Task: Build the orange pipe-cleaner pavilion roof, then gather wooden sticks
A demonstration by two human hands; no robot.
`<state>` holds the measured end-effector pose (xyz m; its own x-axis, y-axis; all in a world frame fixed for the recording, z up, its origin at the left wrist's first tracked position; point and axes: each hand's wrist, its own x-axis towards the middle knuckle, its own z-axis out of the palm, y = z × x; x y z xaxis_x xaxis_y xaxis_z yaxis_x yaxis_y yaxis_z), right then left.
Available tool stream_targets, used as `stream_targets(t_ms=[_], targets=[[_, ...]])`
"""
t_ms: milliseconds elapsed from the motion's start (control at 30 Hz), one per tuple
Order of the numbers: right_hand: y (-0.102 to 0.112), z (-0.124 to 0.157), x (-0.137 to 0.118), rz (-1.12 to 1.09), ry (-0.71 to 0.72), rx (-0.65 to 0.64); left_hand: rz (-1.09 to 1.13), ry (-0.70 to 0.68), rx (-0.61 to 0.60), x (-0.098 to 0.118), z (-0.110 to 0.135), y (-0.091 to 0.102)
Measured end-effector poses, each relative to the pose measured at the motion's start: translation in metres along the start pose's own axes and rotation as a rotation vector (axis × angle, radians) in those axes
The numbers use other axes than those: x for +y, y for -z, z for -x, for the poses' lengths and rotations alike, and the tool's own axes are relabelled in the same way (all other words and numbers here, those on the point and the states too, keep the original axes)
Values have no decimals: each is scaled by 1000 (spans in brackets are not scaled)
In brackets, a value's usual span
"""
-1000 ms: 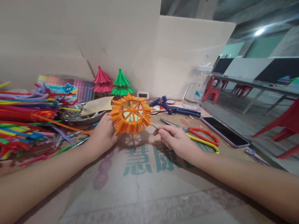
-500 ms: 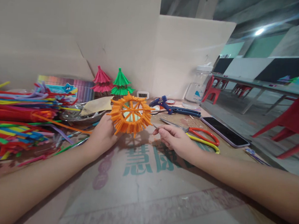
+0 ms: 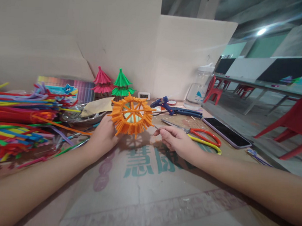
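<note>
My left hand [image 3: 103, 135] grips the left edge of an orange pipe-cleaner wheel [image 3: 131, 115] with spokes and a fringed rim, held upright just above the cardboard-covered table [image 3: 146, 193]. My right hand [image 3: 176, 141] rests to the right of the wheel, its fingers pinched on a thin metal pin or wire [image 3: 156, 127] whose tip points at the wheel's rim. Red-and-yellow scissors [image 3: 200, 136] lie just behind that hand.
A heap of coloured pipe cleaners [image 3: 19, 119] fills the left. A metal bowl [image 3: 82, 118], pink [image 3: 102, 81] and green [image 3: 122, 84] pipe-cleaner trees, a blue glue gun [image 3: 175, 109], a clear jar [image 3: 199, 90] and a phone [image 3: 227, 132] stand behind. Red chairs [image 3: 292, 127] sit to the right.
</note>
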<state>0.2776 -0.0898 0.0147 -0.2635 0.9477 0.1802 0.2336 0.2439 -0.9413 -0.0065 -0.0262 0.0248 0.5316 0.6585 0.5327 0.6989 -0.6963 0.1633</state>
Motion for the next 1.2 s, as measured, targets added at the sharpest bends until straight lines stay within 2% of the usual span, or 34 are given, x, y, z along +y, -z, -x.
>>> stream_targets(t_ms=[800, 1000, 1200], targets=[[-1, -1, 1, 3, -3, 14, 61, -9, 15, 2, 0, 0], [-2, -1, -1, 21, -12, -1, 11, -23, 31, 2, 1, -1], [-1, 0, -1, -142, -42, 20, 106, 95, 66, -2, 2, -5]])
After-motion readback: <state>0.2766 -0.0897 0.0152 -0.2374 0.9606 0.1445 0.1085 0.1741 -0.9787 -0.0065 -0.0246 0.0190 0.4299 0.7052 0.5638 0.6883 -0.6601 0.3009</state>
